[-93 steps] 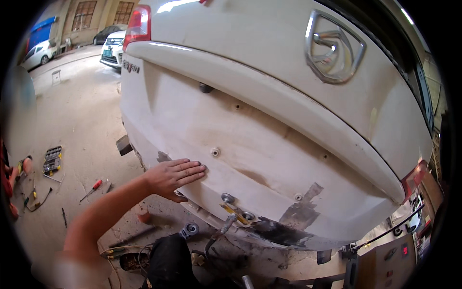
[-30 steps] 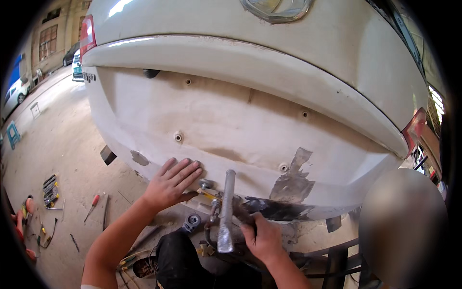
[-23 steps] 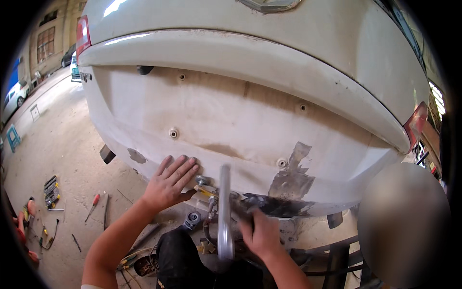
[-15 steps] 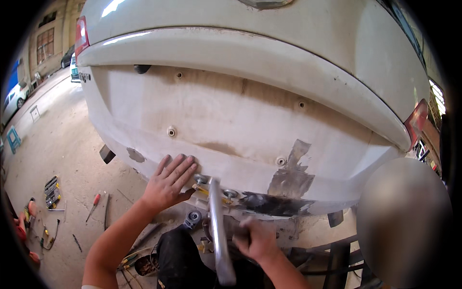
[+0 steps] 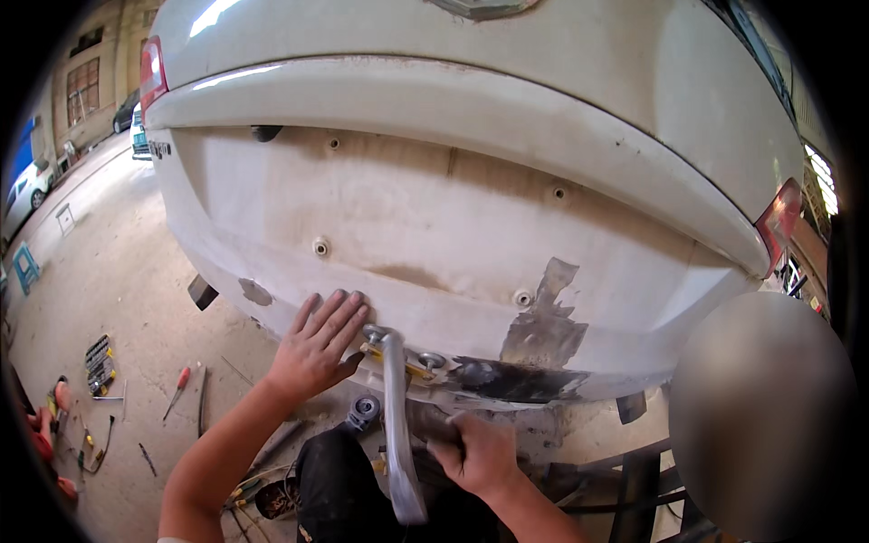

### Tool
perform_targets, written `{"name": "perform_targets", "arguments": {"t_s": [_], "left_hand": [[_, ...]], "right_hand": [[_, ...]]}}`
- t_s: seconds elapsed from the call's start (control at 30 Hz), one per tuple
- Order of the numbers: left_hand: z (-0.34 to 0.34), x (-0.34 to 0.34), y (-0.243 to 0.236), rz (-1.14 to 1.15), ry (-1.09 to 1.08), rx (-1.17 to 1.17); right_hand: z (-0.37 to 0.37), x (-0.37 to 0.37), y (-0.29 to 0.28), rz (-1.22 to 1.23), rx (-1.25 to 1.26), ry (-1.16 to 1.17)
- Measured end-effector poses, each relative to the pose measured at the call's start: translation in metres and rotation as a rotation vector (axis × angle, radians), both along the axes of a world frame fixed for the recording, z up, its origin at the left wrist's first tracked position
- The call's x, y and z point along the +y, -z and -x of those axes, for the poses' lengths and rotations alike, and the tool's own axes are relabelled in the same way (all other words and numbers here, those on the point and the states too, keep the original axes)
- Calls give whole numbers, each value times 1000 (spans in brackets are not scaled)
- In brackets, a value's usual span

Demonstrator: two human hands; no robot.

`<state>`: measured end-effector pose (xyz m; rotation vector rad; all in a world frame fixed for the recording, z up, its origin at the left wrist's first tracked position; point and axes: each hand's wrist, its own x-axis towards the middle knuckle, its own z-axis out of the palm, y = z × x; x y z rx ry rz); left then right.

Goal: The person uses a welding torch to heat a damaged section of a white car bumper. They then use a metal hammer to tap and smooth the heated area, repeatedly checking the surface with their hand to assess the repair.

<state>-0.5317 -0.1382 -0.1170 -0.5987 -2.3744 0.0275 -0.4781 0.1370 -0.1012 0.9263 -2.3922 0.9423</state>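
Note:
My left hand (image 5: 321,346) lies flat on the lower edge of a white car's tailgate (image 5: 434,217), fingers stretched out. Beside its thumb stands a metal dent puller (image 5: 396,425), a long silvery arm with round feet against the panel and a yellowish part between them. My right hand (image 5: 482,456) is closed around the puller's dark grip, low in front of the panel. Right of the feet, the lower edge has a blackened strip (image 5: 516,382), with a bare grey metal patch (image 5: 543,337) above it. The right hand hides part of the grip.
On the floor at left lie a tool bit set (image 5: 100,362), a red-handled screwdriver (image 5: 178,391) and several other tools. A blue stool (image 5: 25,262) stands farther left. A large blurred rounded object (image 5: 760,416) fills the right foreground. Dark metal framing (image 5: 638,493) stands below it.
The lower end of the puller's arm has swung slightly left and up, and my right hand has shifted a little with it. My left hand stays flat on the panel.

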Motion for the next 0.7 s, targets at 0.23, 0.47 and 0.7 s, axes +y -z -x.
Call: {"name": "perform_targets", "arguments": {"t_s": [0.23,0.47,0.7], "left_hand": [[-4,3,-3,-35,-30,-30],[-2,4,2,-47,-33,-8],[-3,6,0,-60,-31,-39]], "right_hand": [[11,-1,2,-26,-43,149],[20,-3,-1,-85,-160,223],[7,-6,2,-9,-116,152]]}}
